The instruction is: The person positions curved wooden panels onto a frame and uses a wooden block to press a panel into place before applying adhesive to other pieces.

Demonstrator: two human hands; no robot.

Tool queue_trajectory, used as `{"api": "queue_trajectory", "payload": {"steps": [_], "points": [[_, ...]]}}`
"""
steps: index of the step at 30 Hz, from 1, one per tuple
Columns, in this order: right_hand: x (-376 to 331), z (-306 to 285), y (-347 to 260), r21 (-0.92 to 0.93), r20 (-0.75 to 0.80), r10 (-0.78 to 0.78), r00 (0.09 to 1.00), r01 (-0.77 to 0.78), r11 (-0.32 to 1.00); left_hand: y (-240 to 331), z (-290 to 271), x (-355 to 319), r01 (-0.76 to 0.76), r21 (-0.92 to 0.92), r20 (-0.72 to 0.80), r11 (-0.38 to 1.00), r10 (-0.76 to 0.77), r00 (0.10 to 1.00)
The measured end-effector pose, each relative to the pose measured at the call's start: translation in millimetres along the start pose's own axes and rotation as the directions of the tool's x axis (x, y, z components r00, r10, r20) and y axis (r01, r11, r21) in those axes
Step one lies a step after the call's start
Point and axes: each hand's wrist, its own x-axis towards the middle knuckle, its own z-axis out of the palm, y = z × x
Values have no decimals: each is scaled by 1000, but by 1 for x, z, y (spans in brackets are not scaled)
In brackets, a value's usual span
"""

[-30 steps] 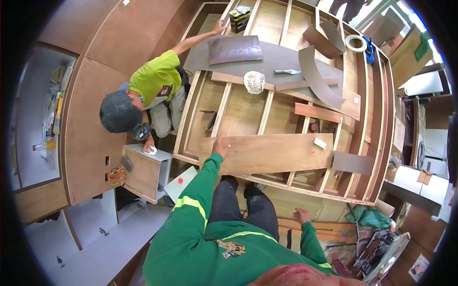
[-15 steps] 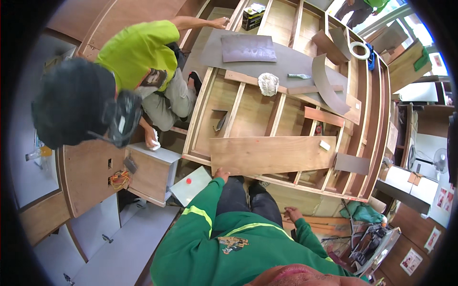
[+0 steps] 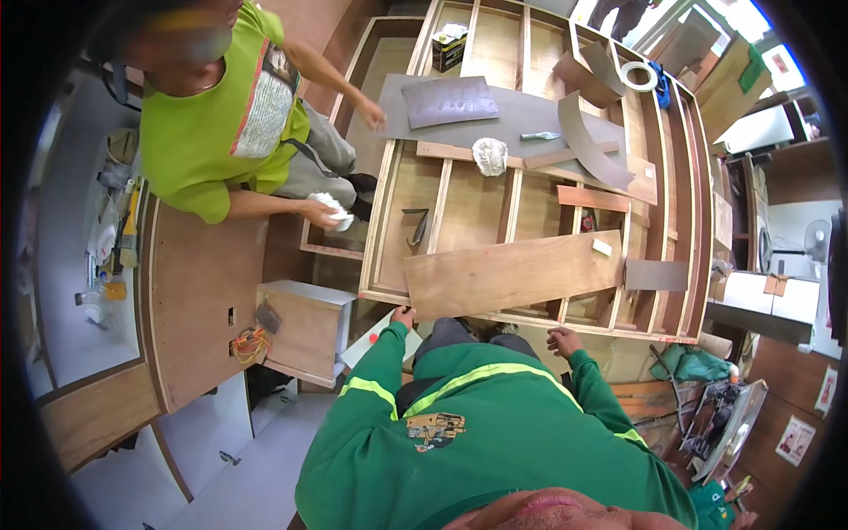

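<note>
A long plywood board (image 3: pixel 517 276) lies across the near side of a large wooden frame (image 3: pixel 530 329), with a small pale block (image 3: pixel 601 248) on its right end. My left hand (image 3: pixel 404 316) is closed at the board's near left corner, seemingly gripping its edge; the fingertips are partly hidden. Close to the near rail of the frame, my right hand (image 3: pixel 563 342) is raised with loosely bent fingers and nothing visible in it. A narrow reddish strip (image 3: pixel 593 198) and a small grey-brown sheet (image 3: pixel 655 275) rest on the frame beyond and beside the board.
At left, a co-worker in a lime shirt (image 3: pixel 221 132) holds a white cloth (image 3: pixel 333 212). A grey panel (image 3: pixel 530 110) on the frame bears a curved strip (image 3: pixel 590 146), a brush (image 3: pixel 540 136) and a white rag (image 3: pixel 490 156). A box cabinet (image 3: pixel 305 331) stands near my left arm.
My right hand has risen toward the frame's near edge. The left hand stays at the board's corner. The co-worker has straightened up and turned, lifting the cloth. The whole view has shifted.
</note>
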Motion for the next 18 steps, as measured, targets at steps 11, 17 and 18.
{"api": "queue_trajectory", "payload": {"steps": [11,17,18], "points": [[38,-17,158,233,-76,16,997,2,973,36,-7,-14,55,-10,312,998,-49,949],[66,-15,190,-167,-42,-225,973,216,962,36,7,9,126,-201,397,972,-37,917],[72,-14,185,-416,-7,-342,940,308,856,38,10,10,190,-228,412,955,-82,907]]}}
